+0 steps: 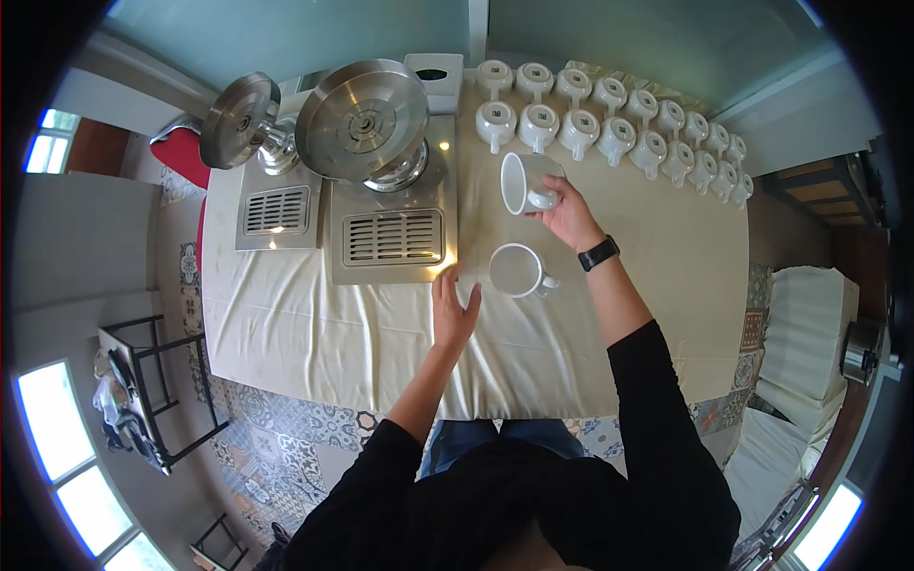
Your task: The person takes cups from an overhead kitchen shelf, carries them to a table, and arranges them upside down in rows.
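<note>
My right hand (pixel 569 217) grips a white mug (pixel 533 183) by its handle, tilted on its side with the mouth facing left, above the cloth. Below it a second white mug (pixel 517 270) stands upright, its handle pointing right. My left hand (pixel 454 306) is open, fingers stretched, by the front right corner of a steel drink dispenser (pixel 395 271) with a slotted drip tray. Whether the fingertips touch that corner I cannot tell. Behind the held mug, two rows of upturned white mugs (pixel 579 131) line the back of the table.
A smaller steel dispenser (pixel 276 238) stands left of the large one. A white tissue box (pixel 436 81) sits behind them. Cream cloth (pixel 628 276) covers the table (pixel 314 362). A red chair (pixel 181 154) is at the left, a metal-framed stand (pixel 157 395) on the tiled floor.
</note>
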Demonstrator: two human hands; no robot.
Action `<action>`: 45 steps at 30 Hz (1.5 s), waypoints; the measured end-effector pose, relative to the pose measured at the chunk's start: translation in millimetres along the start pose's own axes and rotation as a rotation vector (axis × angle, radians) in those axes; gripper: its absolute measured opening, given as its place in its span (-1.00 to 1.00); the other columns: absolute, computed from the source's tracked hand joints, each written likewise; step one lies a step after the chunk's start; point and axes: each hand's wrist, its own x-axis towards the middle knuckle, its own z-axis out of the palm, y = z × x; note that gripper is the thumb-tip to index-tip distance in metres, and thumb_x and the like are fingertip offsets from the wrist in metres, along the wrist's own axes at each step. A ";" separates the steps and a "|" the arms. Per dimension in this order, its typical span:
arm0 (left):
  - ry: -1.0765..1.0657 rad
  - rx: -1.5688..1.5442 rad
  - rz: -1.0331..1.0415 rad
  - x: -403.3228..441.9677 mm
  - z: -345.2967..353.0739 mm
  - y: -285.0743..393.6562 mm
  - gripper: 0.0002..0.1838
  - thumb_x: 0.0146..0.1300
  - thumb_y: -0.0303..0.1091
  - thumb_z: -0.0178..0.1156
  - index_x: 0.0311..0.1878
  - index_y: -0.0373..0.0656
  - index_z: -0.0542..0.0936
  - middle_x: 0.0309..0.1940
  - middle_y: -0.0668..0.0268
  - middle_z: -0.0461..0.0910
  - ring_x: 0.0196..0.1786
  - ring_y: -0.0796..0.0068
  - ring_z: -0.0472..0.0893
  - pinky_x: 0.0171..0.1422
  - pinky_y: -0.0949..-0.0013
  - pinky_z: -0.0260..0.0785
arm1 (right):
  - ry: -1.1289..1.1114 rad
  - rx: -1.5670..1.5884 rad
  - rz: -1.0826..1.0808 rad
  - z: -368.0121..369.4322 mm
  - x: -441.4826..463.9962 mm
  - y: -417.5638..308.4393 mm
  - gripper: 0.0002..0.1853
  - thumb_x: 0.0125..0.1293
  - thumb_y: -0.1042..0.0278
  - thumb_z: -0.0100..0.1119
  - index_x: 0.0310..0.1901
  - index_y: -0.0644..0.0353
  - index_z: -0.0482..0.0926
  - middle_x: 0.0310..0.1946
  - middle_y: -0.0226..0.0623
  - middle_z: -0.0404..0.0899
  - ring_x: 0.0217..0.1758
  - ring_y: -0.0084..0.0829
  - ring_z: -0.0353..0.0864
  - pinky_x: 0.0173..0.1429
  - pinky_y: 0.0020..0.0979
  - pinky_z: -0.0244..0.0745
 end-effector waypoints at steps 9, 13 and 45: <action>-0.240 0.532 0.114 -80.4 -15.2 -73.6 -0.50 0.22 -0.15 0.14 0.23 -0.06 0.43 0.34 0.23 0.31 0.31 0.15 0.36 0.30 0.11 0.25 | 0.078 -1.486 -0.398 -2.2 66.4 31.4 -0.21 -0.13 0.15 0.47 0.21 -0.02 0.36 -0.10 -0.06 0.42 -0.10 -0.04 0.55 0.00 -0.17 0.52; -0.238 0.550 0.097 -79.2 -12.9 -72.1 -0.50 0.22 -0.14 0.13 0.23 -0.03 0.44 0.35 0.26 0.31 0.32 0.18 0.36 0.30 0.13 0.24 | 0.096 -1.562 -0.429 -4.4 86.3 51.6 -0.21 -0.14 0.15 0.46 0.21 -0.05 0.37 -0.09 -0.06 0.40 -0.14 0.00 0.55 -0.05 -0.13 0.53; -0.260 0.591 0.097 -80.2 -9.6 -77.1 -0.48 0.17 -0.15 0.14 0.23 -0.01 0.44 0.35 0.26 0.30 0.34 0.19 0.33 0.30 0.09 0.21 | 0.276 -1.406 -0.546 -29.8 64.4 61.7 -0.39 0.22 -0.01 0.21 0.24 0.08 0.34 0.08 -0.02 0.43 -0.01 0.06 0.51 0.15 -0.10 0.42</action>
